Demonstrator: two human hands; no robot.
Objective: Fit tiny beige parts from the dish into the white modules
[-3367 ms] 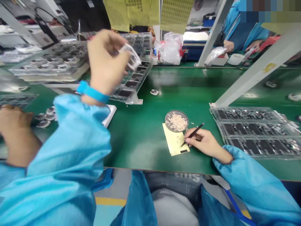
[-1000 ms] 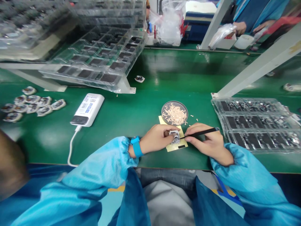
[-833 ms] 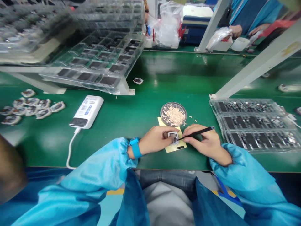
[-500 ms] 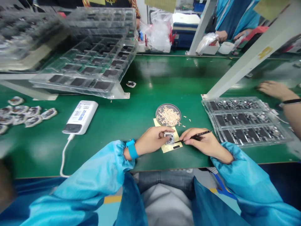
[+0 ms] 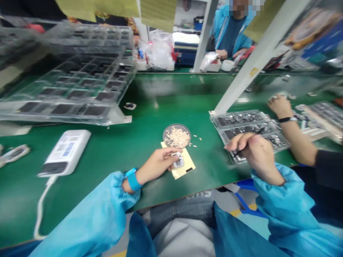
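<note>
My left hand (image 5: 159,162) is closed on a small white device housing (image 5: 178,160), holding it between thumb and fingers over a yellow paper sheet (image 5: 184,169). My right hand (image 5: 255,151) is raised at the right, in front of the clear tray of parts (image 5: 250,119). Its fingers are closed around thin black tweezers (image 5: 259,131), blurred by motion. Right behind the housing stands a round dark dish (image 5: 164,134) filled with tiny pale pieces (image 5: 178,136). A few such pieces (image 5: 195,145) lie loose beside it.
A white power bank (image 5: 68,150) with a cable lies at the left. Clear trays (image 5: 80,94) rest on a rack behind it. A metal post (image 5: 235,78) rises at the right. A co-worker's hand and arm (image 5: 288,121) reach over the table at the right. Another person (image 5: 230,32) sits across.
My right hand has lifted away from the housing to the right, with the tweezers still in it. My left hand keeps its hold on the housing. The view has turned to the right.
</note>
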